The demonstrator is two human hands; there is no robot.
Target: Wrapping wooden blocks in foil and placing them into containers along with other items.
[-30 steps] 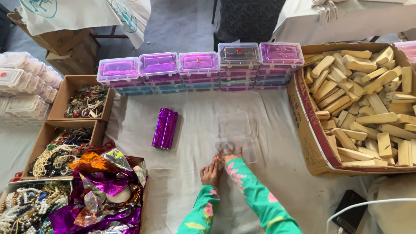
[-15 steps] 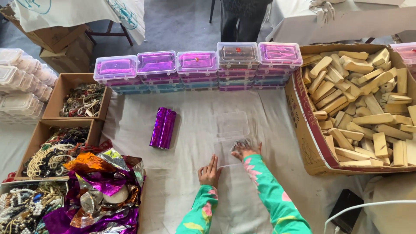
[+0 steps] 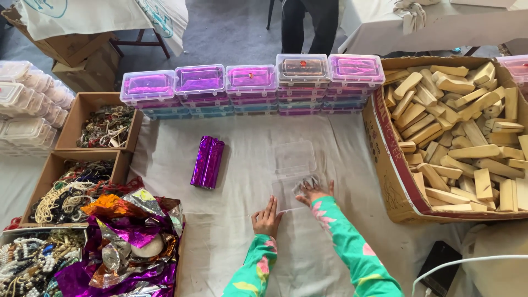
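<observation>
A clear plastic box (image 3: pixel 294 165) lies open on the white cloth (image 3: pixel 242 176) in front of me, its lid flat towards the far side. My right hand (image 3: pixel 313 191) rests on the near half of the box, fingers spread over it. My left hand (image 3: pixel 268 216) lies flat on the cloth at the box's near left corner, fingers together and touching its edge. Both sleeves are green with pink flowers. A shiny purple wrapped block (image 3: pixel 207 162) lies on the cloth to the left of the box.
Stacked clear boxes with purple contents (image 3: pixel 250 88) line the far side. A cardboard box of wooden blocks (image 3: pixel 462 132) stands on the right. Left are cardboard trays of beads (image 3: pixel 104 124), crumpled foil sheets (image 3: pixel 126 236) and stacks of empty clear boxes (image 3: pixel 22 104). A person's legs (image 3: pixel 305 25) stand behind.
The view has shifted a little. My right hand has slid to the right across the clear box, and my left hand has stayed by its near left corner.
</observation>
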